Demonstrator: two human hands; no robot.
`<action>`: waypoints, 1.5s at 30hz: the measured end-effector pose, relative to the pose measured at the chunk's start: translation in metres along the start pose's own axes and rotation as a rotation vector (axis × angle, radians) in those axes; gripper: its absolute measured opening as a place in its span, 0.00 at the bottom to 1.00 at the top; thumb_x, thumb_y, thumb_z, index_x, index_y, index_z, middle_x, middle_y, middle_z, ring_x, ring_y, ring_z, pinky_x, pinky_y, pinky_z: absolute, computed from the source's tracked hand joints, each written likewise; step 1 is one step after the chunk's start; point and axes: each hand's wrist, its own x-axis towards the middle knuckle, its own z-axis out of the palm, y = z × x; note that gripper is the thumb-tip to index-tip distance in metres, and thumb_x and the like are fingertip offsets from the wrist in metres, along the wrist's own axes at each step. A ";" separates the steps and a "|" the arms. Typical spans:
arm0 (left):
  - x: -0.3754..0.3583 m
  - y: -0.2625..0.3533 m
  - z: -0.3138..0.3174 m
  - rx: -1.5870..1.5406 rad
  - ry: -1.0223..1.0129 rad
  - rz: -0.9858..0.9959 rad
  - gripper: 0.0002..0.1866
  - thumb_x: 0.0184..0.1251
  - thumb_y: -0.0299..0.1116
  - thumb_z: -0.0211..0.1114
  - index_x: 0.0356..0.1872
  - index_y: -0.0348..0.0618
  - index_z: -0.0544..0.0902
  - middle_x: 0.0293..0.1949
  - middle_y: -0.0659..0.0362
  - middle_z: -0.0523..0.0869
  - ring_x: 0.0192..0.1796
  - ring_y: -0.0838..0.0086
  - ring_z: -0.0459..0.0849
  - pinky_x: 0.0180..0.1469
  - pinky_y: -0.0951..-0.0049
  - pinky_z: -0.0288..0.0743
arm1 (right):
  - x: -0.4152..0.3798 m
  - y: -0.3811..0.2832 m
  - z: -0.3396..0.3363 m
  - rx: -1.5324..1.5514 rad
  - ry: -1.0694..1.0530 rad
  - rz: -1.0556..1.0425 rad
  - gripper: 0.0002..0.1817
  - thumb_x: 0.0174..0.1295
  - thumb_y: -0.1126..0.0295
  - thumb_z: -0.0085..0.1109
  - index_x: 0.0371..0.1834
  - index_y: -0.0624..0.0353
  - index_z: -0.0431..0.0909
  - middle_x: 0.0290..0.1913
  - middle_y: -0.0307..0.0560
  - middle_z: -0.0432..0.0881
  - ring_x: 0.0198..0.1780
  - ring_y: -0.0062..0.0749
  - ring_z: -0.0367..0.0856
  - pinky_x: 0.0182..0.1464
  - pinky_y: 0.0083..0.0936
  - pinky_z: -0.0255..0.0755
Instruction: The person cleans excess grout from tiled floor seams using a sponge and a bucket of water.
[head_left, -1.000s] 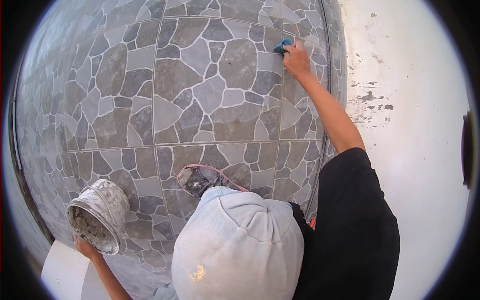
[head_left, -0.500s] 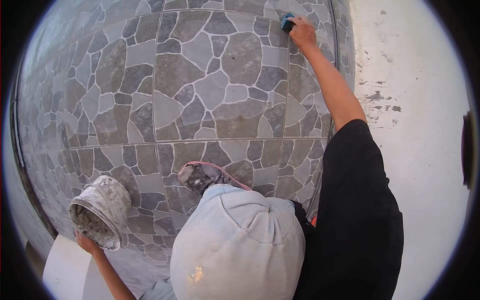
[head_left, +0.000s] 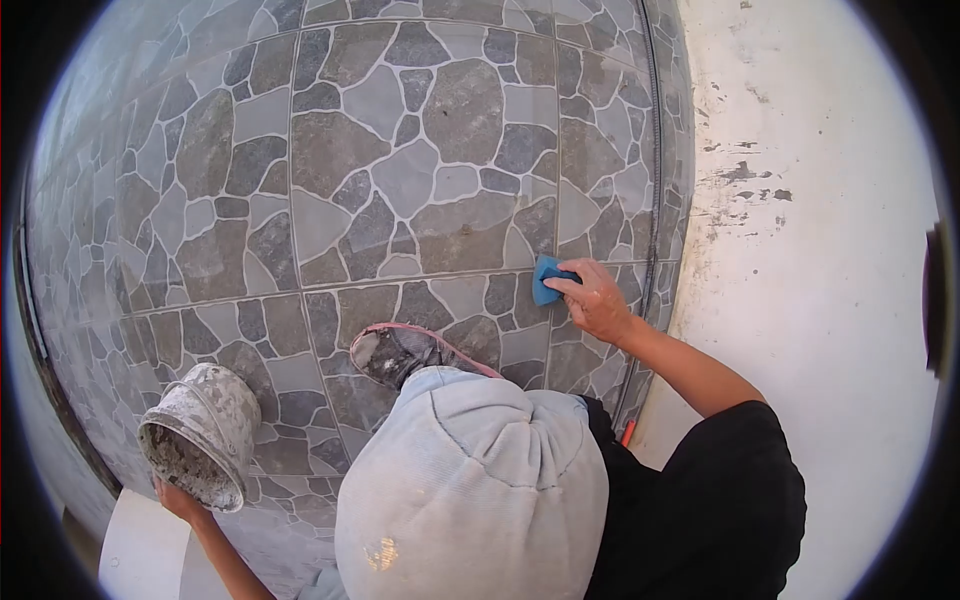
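The right hand (head_left: 597, 297) pinches a small blue pad (head_left: 546, 279) flat against the stone-pattern tiled floor (head_left: 420, 170), its long axis running up the vertical grout joint. The left hand (head_left: 178, 497) grips a mortar-crusted bucket (head_left: 200, 432), tilted, mouth facing lower left.

A tiling job in progress at a building site.

A floor of grey stone-pattern tiles (head_left: 400, 180) with pale joints runs up to a rough white plastered wall (head_left: 820, 300) whose paint is chipped and stained. A mortar-caked bucket (head_left: 200, 435) hangs in the person's left hand (head_left: 178, 497), and the right hand (head_left: 598, 300) presses a blue sponge (head_left: 546, 279) onto a tile joint. The shoe (head_left: 400, 355) and light trouser knee (head_left: 470, 490) are smeared with dried cement.
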 end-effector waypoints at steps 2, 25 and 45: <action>-0.007 0.000 -0.004 -0.170 0.025 -0.144 0.23 0.77 0.37 0.51 0.62 0.29 0.81 0.62 0.49 0.83 0.63 0.58 0.81 0.67 0.64 0.70 | 0.050 0.044 0.007 -0.085 -0.031 -0.168 0.21 0.48 0.86 0.58 0.44 0.53 0.86 0.50 0.52 0.82 0.55 0.52 0.80 0.58 0.41 0.74; -0.022 -0.034 -0.012 0.215 0.066 0.065 0.22 0.77 0.34 0.48 0.61 0.34 0.83 0.64 0.47 0.83 0.66 0.53 0.80 0.69 0.62 0.70 | 0.166 0.036 -0.009 -0.136 0.288 -0.154 0.24 0.57 0.81 0.63 0.59 0.54 0.81 0.48 0.54 0.76 0.50 0.52 0.78 0.55 0.42 0.74; -0.006 0.016 0.001 -0.411 0.080 -0.237 0.24 0.74 0.33 0.50 0.64 0.31 0.81 0.60 0.50 0.86 0.61 0.63 0.83 0.66 0.70 0.72 | 0.235 0.028 0.032 -0.128 0.044 -0.617 0.27 0.60 0.79 0.58 0.64 0.48 0.81 0.45 0.54 0.78 0.47 0.49 0.80 0.51 0.40 0.75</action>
